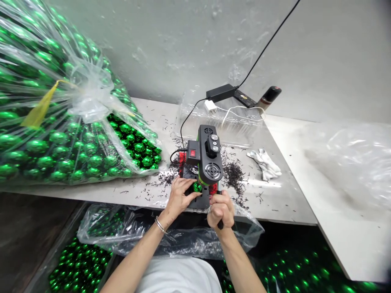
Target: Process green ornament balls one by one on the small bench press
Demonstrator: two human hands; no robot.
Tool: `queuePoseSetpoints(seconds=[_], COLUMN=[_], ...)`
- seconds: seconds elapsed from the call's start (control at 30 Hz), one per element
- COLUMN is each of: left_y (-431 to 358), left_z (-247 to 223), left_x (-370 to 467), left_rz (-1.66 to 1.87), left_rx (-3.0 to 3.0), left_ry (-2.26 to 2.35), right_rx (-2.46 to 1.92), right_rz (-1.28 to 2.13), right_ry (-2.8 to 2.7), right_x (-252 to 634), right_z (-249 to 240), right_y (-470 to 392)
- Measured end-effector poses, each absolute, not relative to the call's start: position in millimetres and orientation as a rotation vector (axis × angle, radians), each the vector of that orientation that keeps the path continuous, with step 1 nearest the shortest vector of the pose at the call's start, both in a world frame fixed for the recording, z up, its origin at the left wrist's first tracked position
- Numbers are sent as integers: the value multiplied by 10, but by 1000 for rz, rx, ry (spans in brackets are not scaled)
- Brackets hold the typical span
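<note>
A black machine [209, 154] with round vents, buttons and a red switch stands on the table in the middle of the view. My left hand [180, 195] pinches a shiny green ball [197, 186] between thumb and fingers, under the front of the machine head. Its wrist wears a silver bangle. Right of the machine's base, my right hand [221, 209] is wrapped round a black handle [220, 224]. Red pieces [213, 188] lie between the base and that hand. Small dark bits [233, 175] are scattered on both sides of the machine.
A large clear bag of green balls [61, 150] fills the left. Behind the machine lie a clear plastic tray [189, 116], a power adapter [221, 93] and a bottle [270, 97]. White gloves [265, 163] rest at right. More green balls [79, 264] are below the table edge.
</note>
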State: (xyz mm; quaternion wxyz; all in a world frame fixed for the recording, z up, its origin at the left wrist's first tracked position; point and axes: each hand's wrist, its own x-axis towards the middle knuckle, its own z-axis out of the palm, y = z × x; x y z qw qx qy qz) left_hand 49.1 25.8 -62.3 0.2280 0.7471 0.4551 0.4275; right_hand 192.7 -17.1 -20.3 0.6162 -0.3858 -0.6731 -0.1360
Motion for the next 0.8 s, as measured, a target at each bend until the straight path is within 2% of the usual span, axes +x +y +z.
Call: queuePoseSetpoints(seconds=[0.23, 0.57, 0.8], left_y=[266, 93, -511], left_z=[-586, -510, -386], left_x=[479, 387, 50], left_rz=[1171, 1196, 940], left_rx=[2047, 1920, 2368], left_ry=[1225, 1236, 957], right_rx=[-879, -1119, -989], right_rz=[-308, 69, 3], right_ry=[-1611, -1471, -1439], right_x=[1925, 1835, 1820], right_z=[-151, 898, 697], right_y=[-151, -297, -282])
